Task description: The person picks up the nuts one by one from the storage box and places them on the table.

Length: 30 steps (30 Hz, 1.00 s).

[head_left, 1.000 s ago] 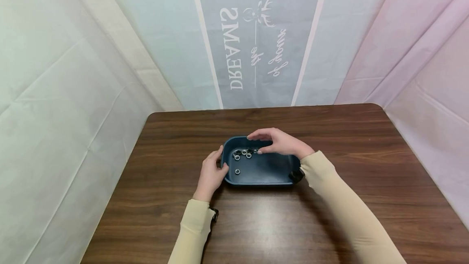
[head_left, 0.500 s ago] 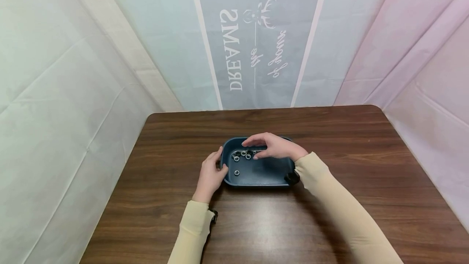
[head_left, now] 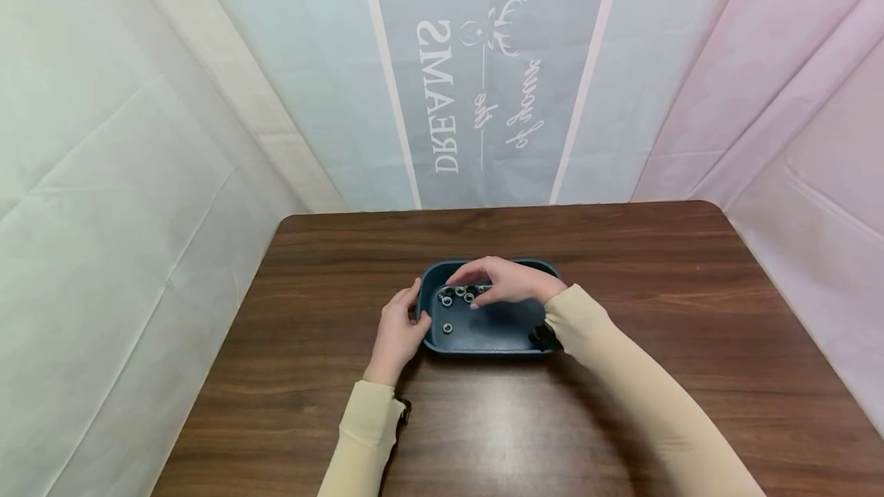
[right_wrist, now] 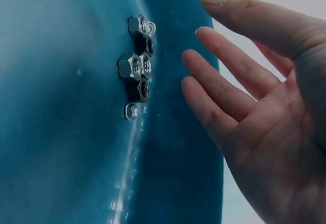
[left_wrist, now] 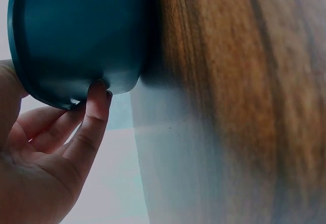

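Note:
A dark blue tray holds several metal nuts, most clustered at its far left, with one lone nut nearer the front. My left hand grips the tray's left end; in the left wrist view the fingers of that hand press the tray's outer wall. Over the cluster hovers my right hand, thumb and fingers apart. The right wrist view has silver and black nuts in a row beside the spread right hand, which holds nothing.
A brown wooden table lies under the tray. Light fabric with mirrored lettering hangs behind the table, and pale cloth walls stand at both sides. Each wrist has a small black device on it.
My right hand has moved left and slightly toward the front, from the tray's middle to above the clustered nuts. My left hand has stayed at the tray's left end.

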Each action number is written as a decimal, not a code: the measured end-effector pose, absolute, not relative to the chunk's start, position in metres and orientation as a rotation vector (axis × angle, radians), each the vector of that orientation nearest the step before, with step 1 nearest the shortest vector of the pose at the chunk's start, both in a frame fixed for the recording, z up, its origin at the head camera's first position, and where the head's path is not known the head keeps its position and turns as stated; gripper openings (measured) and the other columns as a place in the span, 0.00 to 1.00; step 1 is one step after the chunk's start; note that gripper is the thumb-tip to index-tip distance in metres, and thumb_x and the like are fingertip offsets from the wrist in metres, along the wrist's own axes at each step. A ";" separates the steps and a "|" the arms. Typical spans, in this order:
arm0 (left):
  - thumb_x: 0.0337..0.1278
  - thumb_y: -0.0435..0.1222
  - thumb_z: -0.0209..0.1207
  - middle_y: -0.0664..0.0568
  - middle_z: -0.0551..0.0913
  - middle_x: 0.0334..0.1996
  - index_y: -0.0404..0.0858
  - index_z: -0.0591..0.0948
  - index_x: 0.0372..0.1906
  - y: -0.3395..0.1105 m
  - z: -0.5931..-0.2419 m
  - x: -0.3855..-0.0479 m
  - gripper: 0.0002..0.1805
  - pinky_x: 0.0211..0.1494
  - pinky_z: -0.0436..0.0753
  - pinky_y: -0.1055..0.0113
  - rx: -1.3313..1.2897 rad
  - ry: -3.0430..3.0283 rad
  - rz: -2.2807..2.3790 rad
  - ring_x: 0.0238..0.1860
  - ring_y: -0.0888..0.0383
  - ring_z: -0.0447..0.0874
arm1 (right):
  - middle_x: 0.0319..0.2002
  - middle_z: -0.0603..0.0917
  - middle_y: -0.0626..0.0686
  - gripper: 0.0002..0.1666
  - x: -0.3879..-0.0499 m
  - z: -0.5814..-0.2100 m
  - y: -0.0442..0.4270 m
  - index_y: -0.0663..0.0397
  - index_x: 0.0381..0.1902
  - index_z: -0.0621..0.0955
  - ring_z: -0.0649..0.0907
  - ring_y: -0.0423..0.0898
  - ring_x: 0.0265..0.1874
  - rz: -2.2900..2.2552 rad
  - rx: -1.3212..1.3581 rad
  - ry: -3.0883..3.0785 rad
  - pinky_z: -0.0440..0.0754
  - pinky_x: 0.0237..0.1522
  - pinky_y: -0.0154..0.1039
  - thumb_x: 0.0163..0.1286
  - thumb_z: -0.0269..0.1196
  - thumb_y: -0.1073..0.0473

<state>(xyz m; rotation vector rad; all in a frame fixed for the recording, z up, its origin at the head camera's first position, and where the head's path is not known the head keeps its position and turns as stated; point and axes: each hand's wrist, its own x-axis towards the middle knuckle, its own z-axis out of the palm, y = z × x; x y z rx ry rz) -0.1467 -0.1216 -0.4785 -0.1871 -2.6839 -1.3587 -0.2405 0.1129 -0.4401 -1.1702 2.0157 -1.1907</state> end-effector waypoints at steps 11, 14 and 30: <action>0.53 0.24 0.59 0.45 0.78 0.52 0.36 0.70 0.67 -0.122 -0.479 -0.147 0.33 0.40 0.81 0.67 -0.191 -2.683 -1.356 0.41 0.55 0.79 | 0.60 0.76 0.56 0.31 -0.245 -0.448 0.099 0.60 0.62 0.74 0.73 0.49 0.60 -1.091 -1.170 1.942 0.69 0.60 0.51 0.60 0.66 0.70; 0.53 0.25 0.59 0.46 0.78 0.53 0.36 0.70 0.67 -0.122 -0.479 -0.147 0.33 0.37 0.80 0.69 -0.190 -2.686 -1.334 0.38 0.59 0.78 | 0.60 0.75 0.56 0.31 -0.246 -0.450 0.096 0.60 0.62 0.74 0.74 0.49 0.60 -1.074 -1.175 1.912 0.69 0.60 0.50 0.59 0.66 0.70; 0.51 0.24 0.59 0.46 0.78 0.54 0.35 0.70 0.67 -0.122 -0.479 -0.148 0.33 0.36 0.80 0.70 -0.197 -2.664 -1.341 0.37 0.58 0.80 | 0.57 0.77 0.54 0.31 -0.247 -0.462 0.087 0.59 0.61 0.75 0.76 0.50 0.56 -1.046 -1.142 1.844 0.72 0.57 0.44 0.58 0.66 0.73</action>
